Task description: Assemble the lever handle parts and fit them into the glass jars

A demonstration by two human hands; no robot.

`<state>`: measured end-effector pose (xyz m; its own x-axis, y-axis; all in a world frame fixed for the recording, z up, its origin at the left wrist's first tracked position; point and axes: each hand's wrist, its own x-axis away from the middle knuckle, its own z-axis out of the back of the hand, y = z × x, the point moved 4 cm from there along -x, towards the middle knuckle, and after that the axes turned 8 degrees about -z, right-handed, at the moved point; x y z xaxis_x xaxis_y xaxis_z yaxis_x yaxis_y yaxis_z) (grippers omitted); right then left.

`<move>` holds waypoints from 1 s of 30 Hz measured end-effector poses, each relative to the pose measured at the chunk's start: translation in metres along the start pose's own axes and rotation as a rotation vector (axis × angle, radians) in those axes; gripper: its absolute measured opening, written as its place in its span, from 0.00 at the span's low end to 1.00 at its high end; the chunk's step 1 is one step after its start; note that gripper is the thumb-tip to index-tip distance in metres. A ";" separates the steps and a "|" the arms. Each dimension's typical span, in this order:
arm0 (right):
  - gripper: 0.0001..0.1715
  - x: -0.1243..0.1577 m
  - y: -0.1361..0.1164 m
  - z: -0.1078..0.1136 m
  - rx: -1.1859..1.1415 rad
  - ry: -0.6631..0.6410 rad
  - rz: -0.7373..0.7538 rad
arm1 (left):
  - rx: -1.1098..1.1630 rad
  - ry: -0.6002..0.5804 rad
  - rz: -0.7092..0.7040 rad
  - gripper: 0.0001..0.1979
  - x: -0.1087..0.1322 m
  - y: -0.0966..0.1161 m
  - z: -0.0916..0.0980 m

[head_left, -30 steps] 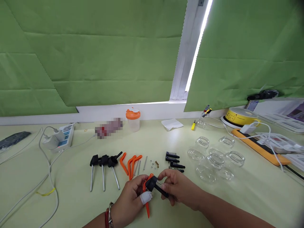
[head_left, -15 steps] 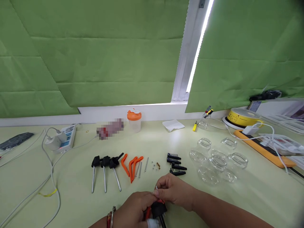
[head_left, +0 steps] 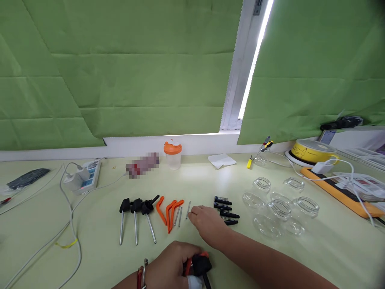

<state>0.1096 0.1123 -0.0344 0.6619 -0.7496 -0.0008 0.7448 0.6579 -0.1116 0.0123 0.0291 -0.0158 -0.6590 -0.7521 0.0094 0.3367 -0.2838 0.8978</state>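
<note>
My left hand (head_left: 176,263) is closed around a black spray head (head_left: 201,264) with an orange trigger (head_left: 188,265), low in the middle of the view. Part of that trigger is hidden by my fingers. My right hand (head_left: 207,224) reaches over the table beyond it, fingers bunched and tips down on the surface. Whatever is under or between those fingertips is hidden. Close to their left lie several thin metal pins (head_left: 179,216). Loose orange triggers (head_left: 170,214) rest farther left, beside three black spray heads with metal tubes (head_left: 136,218).
Black plungers with springs (head_left: 224,206) lie just right of my right hand. Several clear bottles (head_left: 278,208) stand beyond them. An orange-lidded cup (head_left: 173,154), white tissue (head_left: 221,160) and screwdrivers (head_left: 264,146) are at the back. White cables (head_left: 70,224) and a power strip (head_left: 92,176) occupy the left.
My right hand has left the spray head and moved forward to the table, over the spot where the tiny metal and brown parts lay. My left hand keeps its hold.
</note>
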 end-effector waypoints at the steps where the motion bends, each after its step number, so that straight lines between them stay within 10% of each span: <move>1: 0.17 -0.001 0.000 -0.001 0.018 -0.007 0.000 | 0.033 0.036 0.035 0.03 0.001 -0.004 0.001; 8: 0.18 0.027 0.005 0.022 -0.606 0.076 -0.156 | 0.133 0.371 0.019 0.17 -0.001 -0.013 0.017; 14: 0.20 0.049 -0.006 0.004 -1.438 -0.333 -0.310 | -0.066 0.407 -0.035 0.14 -0.001 0.002 0.021; 22: 0.25 0.056 0.049 0.032 -1.667 0.082 -0.490 | -0.443 0.637 0.106 0.15 0.011 -0.022 0.073; 30: 0.24 0.060 0.044 0.029 -1.648 0.000 -0.436 | -0.742 0.719 0.365 0.22 0.009 -0.055 0.096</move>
<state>0.1848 0.0986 -0.0109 0.4479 -0.8401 0.3062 -0.0122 -0.3481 -0.9374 -0.0759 0.0950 -0.0228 0.0281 -0.9665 -0.2551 0.9119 -0.0797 0.4025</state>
